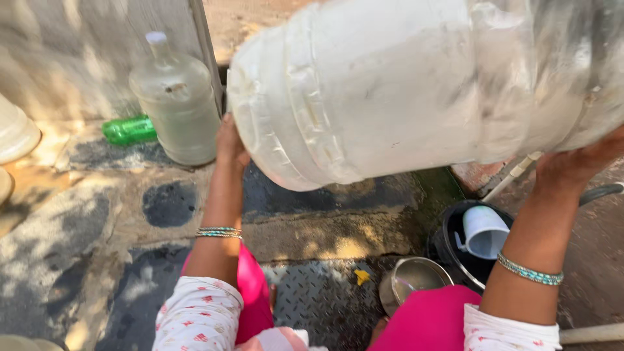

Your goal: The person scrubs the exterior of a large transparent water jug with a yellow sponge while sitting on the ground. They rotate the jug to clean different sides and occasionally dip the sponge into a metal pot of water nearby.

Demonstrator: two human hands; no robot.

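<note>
**Large white jug held up sideways in both hands, above wet ground**

Obs. 1, grip. Left hand (229, 144) is pressed flat against the base end of the large white plastic jug (416, 84), fingers spread up along the plastic; palm side is hidden against the jug. Right hand (575, 162) supports the jug from below near its other end, fingers curled up around the underside. Fingertips of both hands are out of sight behind the jug, so exact finger spread cannot be told. Both hands bear on the jug only.

Obs. 2, jug. It is off the ground, lying roughly on its side, base toward the left. Its top and right part are cut off by the frame; the neck is not visible. Surface is blurred.

Obs. 3, wrists. A beaded bangle on each forearm; white flowered sleeves and pink cloth below.

Obs. 4, surroundings. Under the right forearm, a black bucket (448, 244) holds a white mug (484, 231); its right side is hidden by the arm. Just beside it, a steel pot (409, 278), partly covered by pink cloth. On the far side of the ground by the wall stands a clear water bottle (177, 97), with a green bottle (130, 129) lying partly behind it. A metal tread plate (318, 296) lies near the knees.
</note>
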